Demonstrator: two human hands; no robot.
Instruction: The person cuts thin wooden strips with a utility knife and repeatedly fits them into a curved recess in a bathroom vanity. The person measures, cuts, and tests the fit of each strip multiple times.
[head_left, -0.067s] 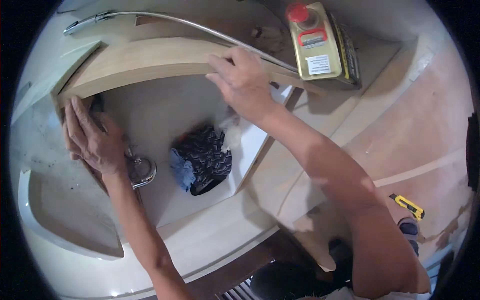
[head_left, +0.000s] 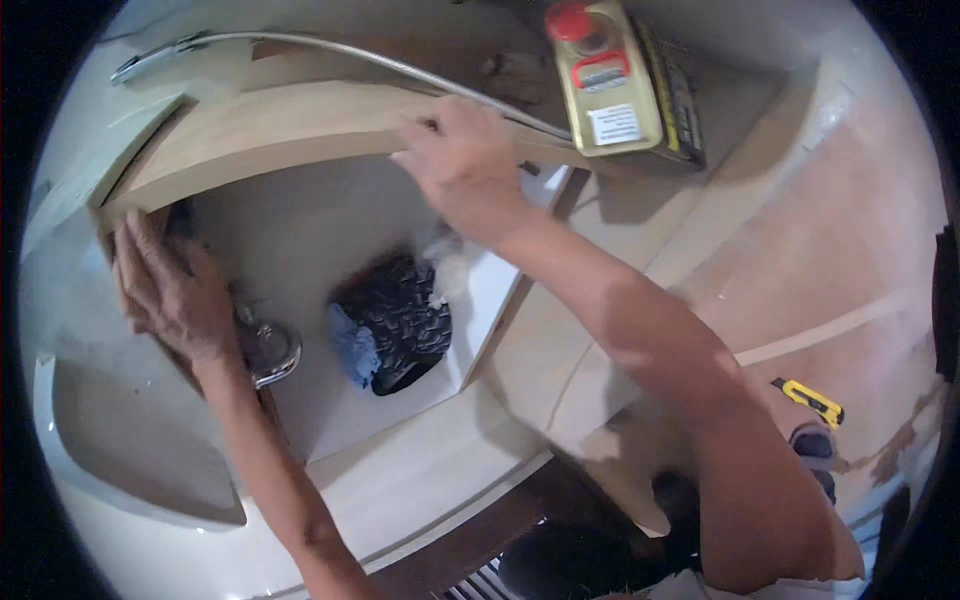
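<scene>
The right hand (head_left: 460, 165) hides part of the board (head_left: 285, 125) beneath its fingers; the left hand (head_left: 178, 290) covers its left end. Whether either's fingers clamp it, I cannot tell.

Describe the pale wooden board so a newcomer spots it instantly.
Find the open compartment mid-picture. Along its far edge runs a pale wooden board, left hand at its left end, right hand further along. Its broad face sets it apart from the thin silvery rod beyond.
</scene>
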